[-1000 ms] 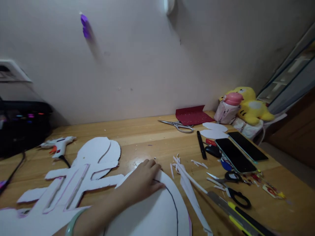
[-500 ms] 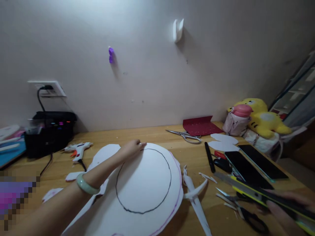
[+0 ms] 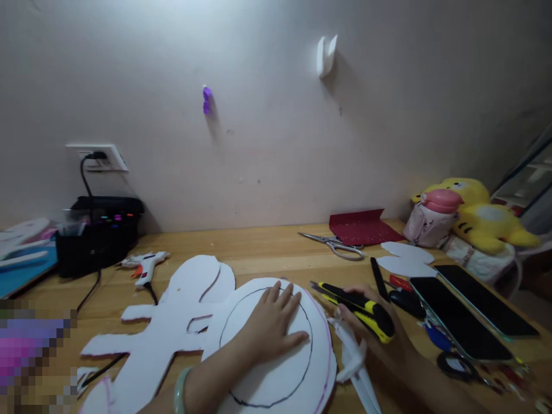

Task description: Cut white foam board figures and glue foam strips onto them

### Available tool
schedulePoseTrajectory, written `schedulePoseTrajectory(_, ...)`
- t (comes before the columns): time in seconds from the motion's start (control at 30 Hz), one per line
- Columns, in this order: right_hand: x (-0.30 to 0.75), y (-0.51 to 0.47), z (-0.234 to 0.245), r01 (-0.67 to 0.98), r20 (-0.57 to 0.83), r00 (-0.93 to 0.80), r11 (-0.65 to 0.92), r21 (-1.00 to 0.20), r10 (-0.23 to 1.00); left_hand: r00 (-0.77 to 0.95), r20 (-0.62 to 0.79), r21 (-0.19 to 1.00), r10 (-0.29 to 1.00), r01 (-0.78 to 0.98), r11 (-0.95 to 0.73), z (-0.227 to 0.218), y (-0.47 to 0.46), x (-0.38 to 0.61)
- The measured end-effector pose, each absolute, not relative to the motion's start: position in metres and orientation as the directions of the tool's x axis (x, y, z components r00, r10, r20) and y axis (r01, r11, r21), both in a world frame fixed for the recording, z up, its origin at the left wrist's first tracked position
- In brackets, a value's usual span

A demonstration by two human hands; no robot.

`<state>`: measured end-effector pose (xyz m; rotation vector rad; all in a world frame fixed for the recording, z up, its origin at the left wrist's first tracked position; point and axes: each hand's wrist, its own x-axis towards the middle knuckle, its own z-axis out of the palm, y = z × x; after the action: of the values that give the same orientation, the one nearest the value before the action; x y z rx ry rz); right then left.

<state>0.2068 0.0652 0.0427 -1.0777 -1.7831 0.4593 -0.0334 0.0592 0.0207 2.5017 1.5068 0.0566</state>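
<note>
A white foam-board cutout (image 3: 215,322) lies on the wooden table, its round part marked with a black drawn circle and a purple line along the edge. My left hand (image 3: 273,325) rests flat inside the circle with its fingers spread. In my right hand (image 3: 383,328) is a yellow and black utility knife (image 3: 360,307), with its tip directed left, near the round part's right edge. Whether the blade touches the board I cannot tell. White offcut strips (image 3: 356,368) lie below the knife.
Silver scissors (image 3: 334,244) and a dark red sheet (image 3: 362,227) lie toward the wall. Two phones (image 3: 459,316) and black-handled scissors (image 3: 457,365) are at right. A glue gun (image 3: 146,267) sits at left with its cord. A pink-lidded bottle (image 3: 435,218) stands by a yellow plush toy (image 3: 487,218).
My left hand has gone from the board's far edge to lying flat within the circle. The utility knife has moved left and up in my right hand. More of the cutout now shows.
</note>
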Motion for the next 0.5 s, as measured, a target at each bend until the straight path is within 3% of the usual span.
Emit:
schedulePoseTrajectory(0.13, 0.192, 0.075, 0.041, 0.398, 0.571, -0.169, 0.586, -0.706, 0.803, 0.483, -0.041, 0.216, 0.875, 0.859, -0.464, 0.016, 0.061, -0.036)
schedulePoseTrajectory(0.5, 0.183, 0.084, 0.030, 0.414, 0.482, -0.187, 0.514, -0.751, 0.856, 0.494, -0.040, 0.213, 0.869, 0.853, -0.475, 0.016, 0.063, -0.036)
